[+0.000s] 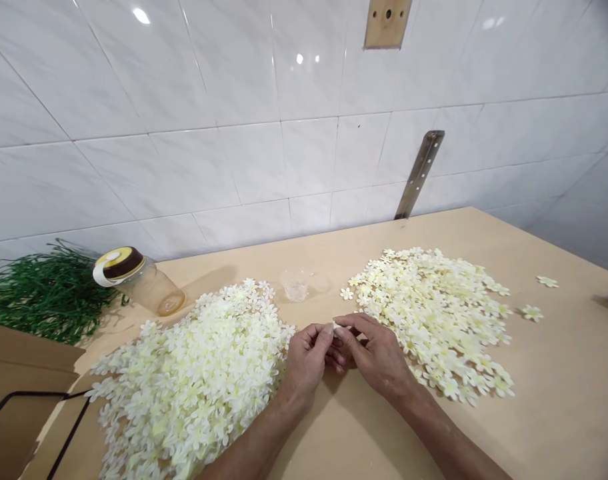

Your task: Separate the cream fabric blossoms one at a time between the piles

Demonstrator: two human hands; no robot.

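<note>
My left hand [309,357] and my right hand [371,350] meet over the table between two heaps of artificial flowers. Thumbs and fingers of both pinch one small pale flower [335,326], mostly hidden by the fingertips. To the left spreads a large, loose heap of white-and-yellow flowers [199,380], close beside my left wrist. A flatter heap of cream flowers [434,307] lies to the right, just beyond my right hand. Behind my hands stands a small clear plastic cup [295,285]; its contents are hard to make out.
A bottle with a brown and yellow lid [139,280] stands at the back left, beside green artificial foliage [39,293]. Cardboard [24,393] with a black wire [29,393] takes up the left edge. Single flowers [533,313] lie on the wooden table [559,373]; a tiled wall [244,167] rises behind.
</note>
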